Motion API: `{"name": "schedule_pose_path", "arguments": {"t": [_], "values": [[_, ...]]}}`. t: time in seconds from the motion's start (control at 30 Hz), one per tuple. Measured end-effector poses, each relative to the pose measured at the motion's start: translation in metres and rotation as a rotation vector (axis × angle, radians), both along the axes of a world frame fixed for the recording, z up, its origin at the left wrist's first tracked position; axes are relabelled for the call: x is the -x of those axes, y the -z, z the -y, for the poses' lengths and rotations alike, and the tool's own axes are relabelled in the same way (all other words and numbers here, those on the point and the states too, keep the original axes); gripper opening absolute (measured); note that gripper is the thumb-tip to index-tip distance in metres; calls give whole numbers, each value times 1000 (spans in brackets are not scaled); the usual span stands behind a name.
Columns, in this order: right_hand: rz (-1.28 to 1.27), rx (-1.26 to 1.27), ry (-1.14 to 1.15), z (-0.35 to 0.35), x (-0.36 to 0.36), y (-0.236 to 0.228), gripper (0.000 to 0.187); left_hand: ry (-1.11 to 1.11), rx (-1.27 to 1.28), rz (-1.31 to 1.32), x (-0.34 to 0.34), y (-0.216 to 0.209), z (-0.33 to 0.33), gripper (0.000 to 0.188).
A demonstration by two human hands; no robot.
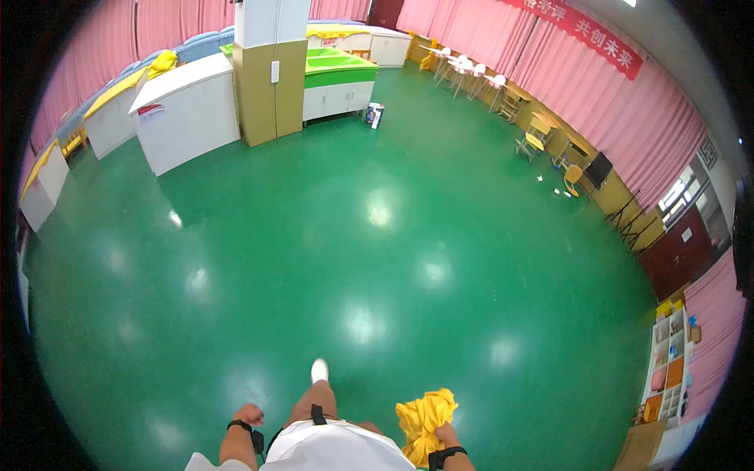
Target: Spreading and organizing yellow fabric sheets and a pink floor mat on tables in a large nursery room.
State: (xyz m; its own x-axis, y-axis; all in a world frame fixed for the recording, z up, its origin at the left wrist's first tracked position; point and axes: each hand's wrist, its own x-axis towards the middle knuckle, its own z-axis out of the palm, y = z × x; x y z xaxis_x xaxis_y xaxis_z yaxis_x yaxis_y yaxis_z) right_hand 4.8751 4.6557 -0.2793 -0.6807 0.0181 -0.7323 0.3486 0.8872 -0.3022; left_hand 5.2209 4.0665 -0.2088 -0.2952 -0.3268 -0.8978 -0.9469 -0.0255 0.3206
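Observation:
A crumpled yellow cloth (pixel 426 412) hangs at my right side, bunched in my right hand (pixel 447 434), which is closed around it. The cloth's lower end drops past the bottom edge of the picture. At my other side, my left hand (pixel 250 414) has its fingers curled in and shows nothing in its grip. It hangs beside my leg, touching no furniture. Both wrists wear black straps. One white shoe (pixel 320 370) is forward on the green floor (pixel 377 275).
A square pillar (pixel 271 94) stands ahead, between a white cabinet (pixel 188 114) and a green-topped sink unit (pixel 339 78). White high chairs (pixel 463 69) and wooden chairs (pixel 534 137) line the right wall. An open shelf (pixel 667 365) stands at the far right.

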Motion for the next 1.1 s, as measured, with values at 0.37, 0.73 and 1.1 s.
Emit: {"name": "schedule_pose_path", "arguments": {"t": [0.37, 0.73, 1.1], "values": [[-165, 61, -45, 197, 257, -73, 54, 444, 151, -209, 319, 59, 195, 20], [-29, 0, 63, 201, 418, 46, 37, 274, 198, -393, 784, -74, 257, 19], [0, -159, -76, 297, 769, -44, 41, 23, 45, -119, 890, -18, 316, 17]]}}
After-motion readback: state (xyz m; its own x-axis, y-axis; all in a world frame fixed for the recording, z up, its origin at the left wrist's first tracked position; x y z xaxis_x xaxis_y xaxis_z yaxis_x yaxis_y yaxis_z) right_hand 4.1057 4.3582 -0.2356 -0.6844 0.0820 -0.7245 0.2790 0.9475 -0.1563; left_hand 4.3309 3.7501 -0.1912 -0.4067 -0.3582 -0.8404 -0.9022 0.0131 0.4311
